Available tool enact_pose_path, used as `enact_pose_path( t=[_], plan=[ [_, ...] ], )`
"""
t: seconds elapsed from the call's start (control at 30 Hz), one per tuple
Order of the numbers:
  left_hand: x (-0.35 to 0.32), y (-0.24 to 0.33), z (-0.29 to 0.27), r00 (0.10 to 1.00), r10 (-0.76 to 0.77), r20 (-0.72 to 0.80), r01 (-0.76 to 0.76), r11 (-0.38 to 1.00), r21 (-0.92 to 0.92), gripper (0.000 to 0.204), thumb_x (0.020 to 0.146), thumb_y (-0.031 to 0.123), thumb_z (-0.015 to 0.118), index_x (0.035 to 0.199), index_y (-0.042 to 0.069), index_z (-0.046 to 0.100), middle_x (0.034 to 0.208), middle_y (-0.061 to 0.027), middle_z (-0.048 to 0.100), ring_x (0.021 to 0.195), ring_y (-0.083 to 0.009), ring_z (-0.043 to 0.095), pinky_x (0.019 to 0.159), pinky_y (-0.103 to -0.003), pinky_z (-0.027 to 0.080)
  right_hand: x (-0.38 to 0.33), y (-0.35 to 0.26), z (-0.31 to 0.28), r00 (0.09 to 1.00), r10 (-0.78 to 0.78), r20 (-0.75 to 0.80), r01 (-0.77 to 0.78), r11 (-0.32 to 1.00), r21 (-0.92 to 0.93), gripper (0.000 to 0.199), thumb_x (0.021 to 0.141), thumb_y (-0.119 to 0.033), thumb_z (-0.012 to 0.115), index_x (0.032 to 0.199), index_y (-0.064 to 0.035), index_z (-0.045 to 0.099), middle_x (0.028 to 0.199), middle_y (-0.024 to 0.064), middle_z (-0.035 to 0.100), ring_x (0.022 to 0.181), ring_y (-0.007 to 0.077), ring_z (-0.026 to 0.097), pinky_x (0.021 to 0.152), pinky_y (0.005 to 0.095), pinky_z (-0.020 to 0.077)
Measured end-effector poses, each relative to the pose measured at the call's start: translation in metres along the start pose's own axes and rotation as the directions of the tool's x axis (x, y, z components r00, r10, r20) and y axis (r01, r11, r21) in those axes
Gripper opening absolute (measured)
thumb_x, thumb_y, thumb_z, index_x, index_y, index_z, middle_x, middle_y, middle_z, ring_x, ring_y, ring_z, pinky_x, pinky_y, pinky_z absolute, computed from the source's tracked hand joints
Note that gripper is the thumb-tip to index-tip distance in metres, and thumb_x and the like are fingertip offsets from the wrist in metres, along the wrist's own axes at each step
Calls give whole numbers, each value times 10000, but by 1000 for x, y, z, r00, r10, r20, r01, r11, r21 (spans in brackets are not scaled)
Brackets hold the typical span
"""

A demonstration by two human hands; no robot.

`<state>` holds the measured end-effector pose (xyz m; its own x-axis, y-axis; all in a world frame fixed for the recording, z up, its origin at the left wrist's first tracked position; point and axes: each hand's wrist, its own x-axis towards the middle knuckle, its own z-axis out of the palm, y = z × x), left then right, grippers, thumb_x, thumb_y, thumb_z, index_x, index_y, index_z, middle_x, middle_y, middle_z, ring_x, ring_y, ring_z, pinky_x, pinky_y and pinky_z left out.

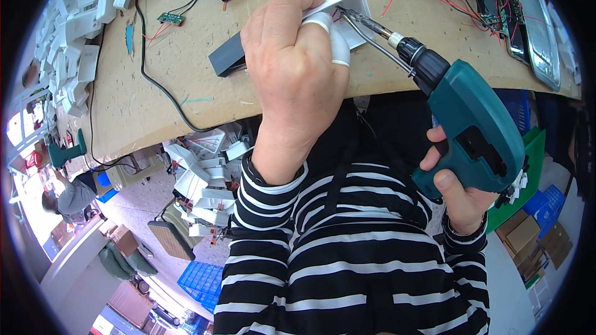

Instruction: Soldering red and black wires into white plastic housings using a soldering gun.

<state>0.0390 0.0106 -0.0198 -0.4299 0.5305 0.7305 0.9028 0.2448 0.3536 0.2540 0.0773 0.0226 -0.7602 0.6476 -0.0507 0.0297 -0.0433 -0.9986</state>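
My left hand point(295, 56) is closed around a white plastic housing point(354, 1) at the table's near edge. White finger covers point(338, 46) wrap its fingertips. My right hand point(459, 195) grips the handle of a dark green soldering gun point(475, 118), a finger near its trigger. The gun points up and left. Its metal tip and the thin feed tube alongside reach into the housing's open side, where a short red wire shows. What the tip touches there is too small to make out. A dark grey box point(226, 57) lies beside my left hand, partly hidden by it.
White housings point(74, 31) pile up at the far left, and more point(202, 177) sit below the table's edge. A black cable point(144, 65) crosses the tabletop point(180, 74). A small green circuit board point(171, 19) lies there. Wired electronics and a clear tray point(539, 31) occupy the right.
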Motion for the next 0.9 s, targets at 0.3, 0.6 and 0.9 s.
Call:
enact_pose_path(
  t=[0.3,0.6,0.9],
  plan=[
    [0,-1,1,1000,0,-4,0,1000,-7,101,554,-13,583,642,-47,547,901,-109,567,793,-250,518,703,-342,375,3,0,0,1000,3,0,-3,1000,-20,619,760,-129,660,1261,35,336,1029,213,543,722,175,578,625,270,501],
    [1,-2,0,1000,10,-11,-10,1000,-5,105,539,-6,578,625,-42,530,899,-110,566,777,-250,514,691,-343,371,-1,2,-2,1000,-25,12,25,1000,-6,639,759,-130,663,1275,30,322,1045,223,539,724,176,579,620,265,501],
    [0,-1,1,1000,15,-12,-15,1000,7,105,542,-1,584,627,-40,535,894,-108,567,775,-250,519,686,-343,375,1,1,1,1000,24,-9,-24,1000,11,634,749,-129,668,1266,30,337,1051,221,543,716,175,580,628,267,500]
  ],
)
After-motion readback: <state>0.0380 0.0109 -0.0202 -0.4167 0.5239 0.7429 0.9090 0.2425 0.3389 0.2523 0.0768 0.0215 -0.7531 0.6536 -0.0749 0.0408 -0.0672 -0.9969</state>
